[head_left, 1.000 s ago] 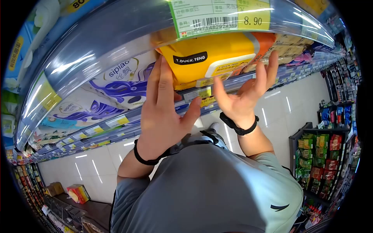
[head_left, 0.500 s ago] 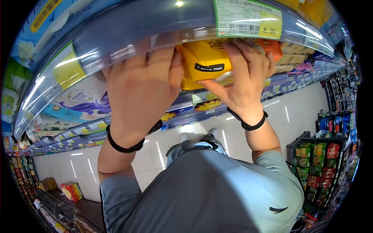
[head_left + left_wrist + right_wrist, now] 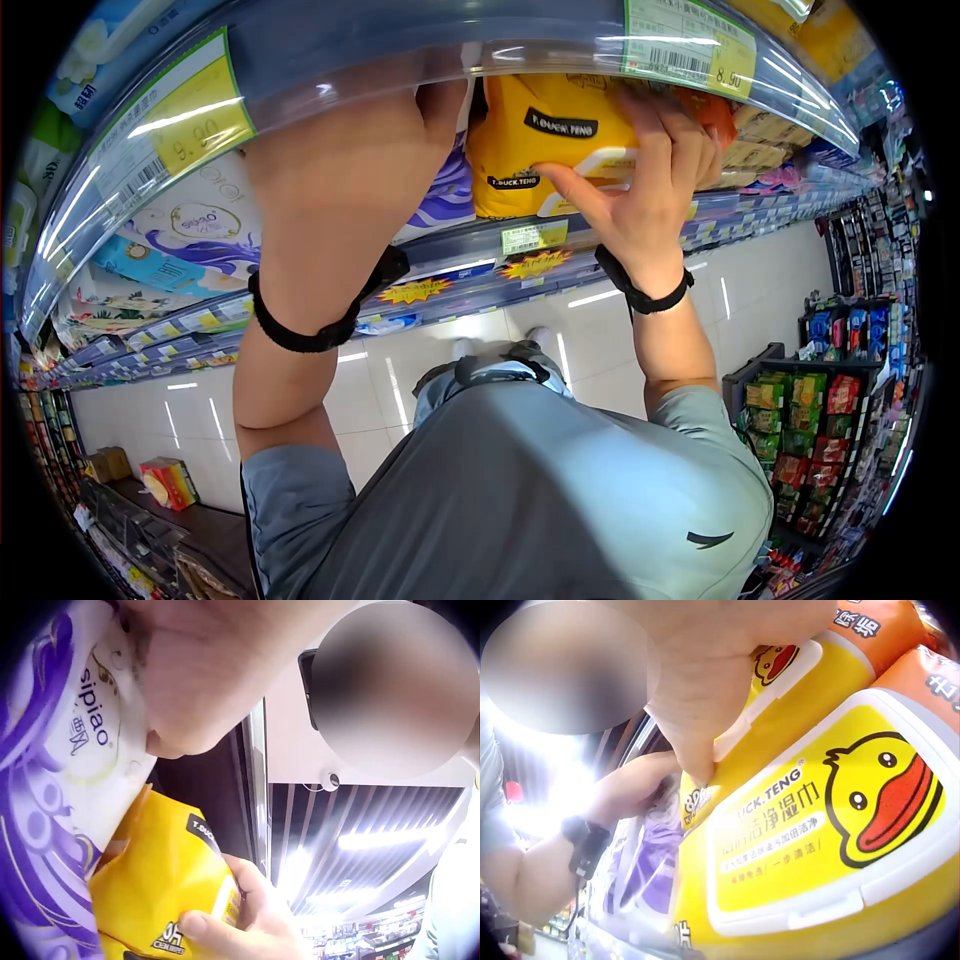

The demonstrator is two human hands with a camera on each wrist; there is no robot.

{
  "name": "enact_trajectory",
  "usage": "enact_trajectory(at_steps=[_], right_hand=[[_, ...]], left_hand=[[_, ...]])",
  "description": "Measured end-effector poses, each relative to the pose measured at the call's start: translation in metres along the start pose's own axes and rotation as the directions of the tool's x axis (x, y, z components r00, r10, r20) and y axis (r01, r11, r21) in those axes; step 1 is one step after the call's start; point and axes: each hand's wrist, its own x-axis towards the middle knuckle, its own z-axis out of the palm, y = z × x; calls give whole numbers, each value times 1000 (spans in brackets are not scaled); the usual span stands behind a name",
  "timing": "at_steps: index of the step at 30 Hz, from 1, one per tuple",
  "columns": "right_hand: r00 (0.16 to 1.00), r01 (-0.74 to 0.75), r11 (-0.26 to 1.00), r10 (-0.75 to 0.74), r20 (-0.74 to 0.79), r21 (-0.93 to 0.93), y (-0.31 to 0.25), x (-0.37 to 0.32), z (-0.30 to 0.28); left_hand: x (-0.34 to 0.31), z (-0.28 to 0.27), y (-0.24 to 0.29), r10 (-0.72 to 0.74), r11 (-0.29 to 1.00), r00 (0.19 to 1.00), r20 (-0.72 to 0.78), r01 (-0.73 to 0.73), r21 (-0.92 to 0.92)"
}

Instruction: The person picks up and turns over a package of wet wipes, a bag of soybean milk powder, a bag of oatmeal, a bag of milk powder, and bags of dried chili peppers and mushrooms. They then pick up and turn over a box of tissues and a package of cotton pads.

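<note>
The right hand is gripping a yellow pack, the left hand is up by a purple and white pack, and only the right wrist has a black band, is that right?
Not quite: both wrists wear black bands, a left band and a right band, as the head view shows. The right hand does grip a yellow pack, and the left hand is by a purple and white pack.

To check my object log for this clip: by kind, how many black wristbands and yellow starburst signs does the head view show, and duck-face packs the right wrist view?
Black wristbands: 2
Starburst signs: 2
Duck-face packs: 2
Total: 6
</note>
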Motion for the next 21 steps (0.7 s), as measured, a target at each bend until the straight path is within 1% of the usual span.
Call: enact_trajectory(at_steps=[1,2,3,4,5,6,7,8,9,10,11,12,13,14,16,18,19,21], right_hand=[[1000,5,1000,-5,-5,4,1,2,2],[1000,12,1000,-12,-13,5,3,4,4],[1000,8,1000,-8,-16,-2,4,4,5],[1000,10,999,-9,-28,30,6,4,6],[999,13,998,-11,-38,61,7,3,7],[999,9,999,-7,-39,49,8,2,6],[999,28,996,-24,-46,86,10,2,6],[998,47,991,-40,-54,121,12,3,6],[998,42,994,-37,-54,103,14,2,9],[995,61,992,-51,-87,114,16,2,13],[991,80,989,-65,-118,122,17,2,14],[994,74,994,-67,-92,79,15,4,11],[997,67,993,-62,-54,95,14,3,9],[997,74,992,-72,-25,105,15,2,6],[997,59,986,-66,37,157,16,-2,1],[996,72,985,-81,48,154,21,-2,-1],[993,86,982,-97,59,170,23,-3,-1],[994,69,984,-82,74,162,23,-3,-1]], left_hand=[[-2,-4,1,-113,986,991,67,120,-116],[-5,-7,1,-110,986,992,63,117,-119],[-8,-8,-1,-122,988,988,93,130,-88],[-10,-10,-2,-133,988,983,124,141,-58],[-10,-13,-2,-128,988,985,120,136,-67],[-9,-16,-1,-155,971,973,169,182,-156],[-8,-17,0,-178,943,959,218,230,-241],[-8,-18,1,-174,940,962,211,226,-255],[-10,-18,0,-167,958,962,214,210,-198],[-10,-17,-1,-159,971,963,216,193,-143],[-10,-15,-3,-150,968,967,206,186,-169],[-10,-14,-7,-124,979,976,182,150,-138],[-9,-13,-7,-98,988,983,158,115,-104],[-4,-14,-4,-154,979,979,136,170,-114],[-3,-15,-5,-160,970,981,111,177,-167],[-1,-16,-5,-183,953,981,62,192,-235],[-2,-16,-4,-174,950,983,60,184,-253],[-5,-15,-6,-264,927,960,98,280,-248]])
